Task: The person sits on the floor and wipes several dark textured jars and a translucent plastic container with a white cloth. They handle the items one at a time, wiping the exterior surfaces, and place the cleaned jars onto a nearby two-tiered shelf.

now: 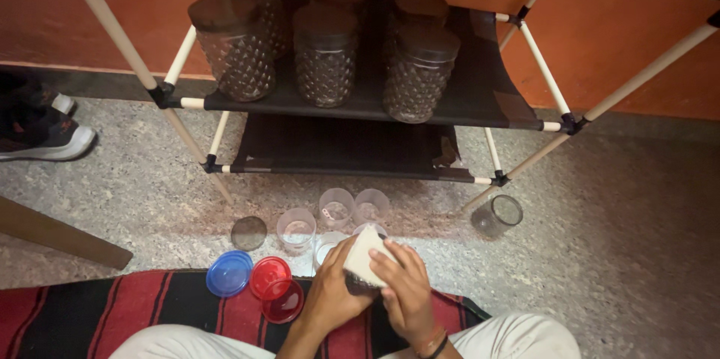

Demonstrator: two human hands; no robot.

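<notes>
currently the person is wiping a glass w/ a white cloth (365, 255) at 6 o'clock: left hand (334, 290) is cupping the glass underneath, right hand (403, 288) is pressing the cloth on. approx four clear glasses (336, 207) at 12 are waiting, another glass (497, 215) at 2 is sitting apart.

There is one view only, from a camera on the person's head. It looks steeply down and forward over the knees. The hands (371, 284) sit close at the near bottom centre, the floor (622, 239) fills the middle, and the shelf (360, 104) stands far, against the wall (600, 36) at the top.
</notes>
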